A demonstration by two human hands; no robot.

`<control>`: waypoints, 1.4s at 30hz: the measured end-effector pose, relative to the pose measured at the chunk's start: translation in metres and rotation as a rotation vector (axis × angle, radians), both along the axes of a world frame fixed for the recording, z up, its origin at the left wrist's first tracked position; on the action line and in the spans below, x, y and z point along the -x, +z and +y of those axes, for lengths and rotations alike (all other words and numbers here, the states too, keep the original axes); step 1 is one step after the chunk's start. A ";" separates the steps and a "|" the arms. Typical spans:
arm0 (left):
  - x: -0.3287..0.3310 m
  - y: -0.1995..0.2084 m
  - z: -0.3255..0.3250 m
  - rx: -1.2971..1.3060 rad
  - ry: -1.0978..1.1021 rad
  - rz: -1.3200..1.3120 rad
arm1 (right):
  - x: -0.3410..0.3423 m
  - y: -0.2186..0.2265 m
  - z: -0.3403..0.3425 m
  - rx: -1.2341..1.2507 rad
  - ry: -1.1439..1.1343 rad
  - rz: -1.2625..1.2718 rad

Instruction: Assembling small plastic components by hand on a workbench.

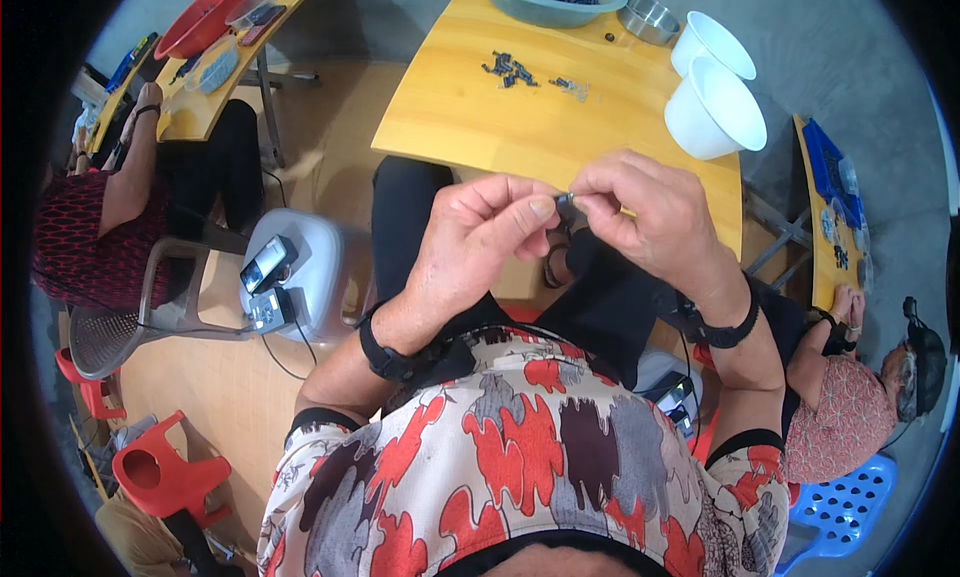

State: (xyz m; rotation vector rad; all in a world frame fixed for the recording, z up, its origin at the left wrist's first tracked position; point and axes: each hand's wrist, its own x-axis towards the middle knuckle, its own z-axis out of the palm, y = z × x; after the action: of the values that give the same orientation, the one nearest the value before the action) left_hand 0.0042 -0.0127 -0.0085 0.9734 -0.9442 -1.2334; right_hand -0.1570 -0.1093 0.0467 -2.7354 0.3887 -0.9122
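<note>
In front of my body, just off the near edge of the yellow wooden table [450,117], both hands meet fingertip to fingertip. My left hand [485,237] pinches a small dark part [565,198] between thumb and forefinger. From the other side, my right hand [655,217] closes its thumb and forefinger on the same part. Its exact kind is too small to make out, and the fingers cover most of it. Beyond the hands lie a loose pile of small black pieces [510,70] and a smaller group of clear pieces [572,88].
A teal basin [555,15] full of dark pieces stands at the far edge, beside a round metal tin [650,22]. Two white tubs [715,112] occupy the right side. Other people work at tables left and right. A grey stool [325,267] holds devices with cables.
</note>
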 end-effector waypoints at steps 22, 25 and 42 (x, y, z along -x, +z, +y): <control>0.004 0.009 0.005 0.092 -0.024 0.170 | 0.014 -0.018 0.022 -0.866 0.048 -0.414; 0.005 0.010 0.006 0.111 -0.034 0.156 | 0.014 -0.023 0.026 -0.908 0.026 -0.415; 0.018 0.006 0.001 0.121 -0.008 0.086 | 0.017 -0.040 0.041 -0.827 -0.081 -0.526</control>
State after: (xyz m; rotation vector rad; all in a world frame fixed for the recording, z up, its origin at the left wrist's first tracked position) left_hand -0.0140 -0.0114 -0.0025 0.8162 -0.9446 -1.2008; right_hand -0.1737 -0.0684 0.0066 -1.6811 0.6004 -1.1209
